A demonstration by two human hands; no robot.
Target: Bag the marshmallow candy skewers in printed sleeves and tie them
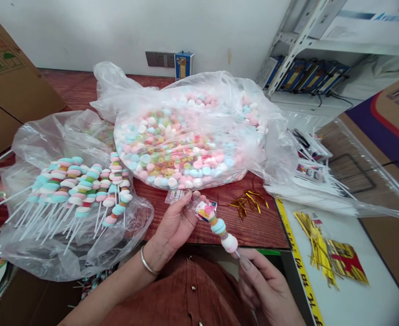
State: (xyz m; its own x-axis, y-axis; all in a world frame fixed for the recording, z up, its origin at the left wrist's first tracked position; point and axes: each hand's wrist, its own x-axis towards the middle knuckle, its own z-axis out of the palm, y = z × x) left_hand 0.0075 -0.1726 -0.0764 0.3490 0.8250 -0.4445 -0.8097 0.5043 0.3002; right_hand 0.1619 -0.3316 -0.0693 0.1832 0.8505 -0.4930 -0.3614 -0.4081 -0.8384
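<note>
My right hand [267, 285] grips the lower end of a candy skewer [219, 227], threaded with pink, white and blue marshmallows and ring-shaped gummies. The skewer tilts up to the left, and its pink tip is at a small printed clear plastic bag [201, 209]. With thumb and fingers, my left hand [172, 228] pinches that bag; whether the tip is inside its mouth I cannot tell. Left of my hands, several finished-looking marshmallow skewers [84, 185] lie on a clear plastic sheet [131, 235], white sticks toward me.
Behind my hands lies a big clear bag [192, 149] of marshmallows and gummy rings. Gold twist ties [249, 203] lie on the red-brown table [192, 233], with more ties [316, 249] on a white surface at right. Cardboard boxes [12, 77] and a metal shelf [297, 40] flank the table.
</note>
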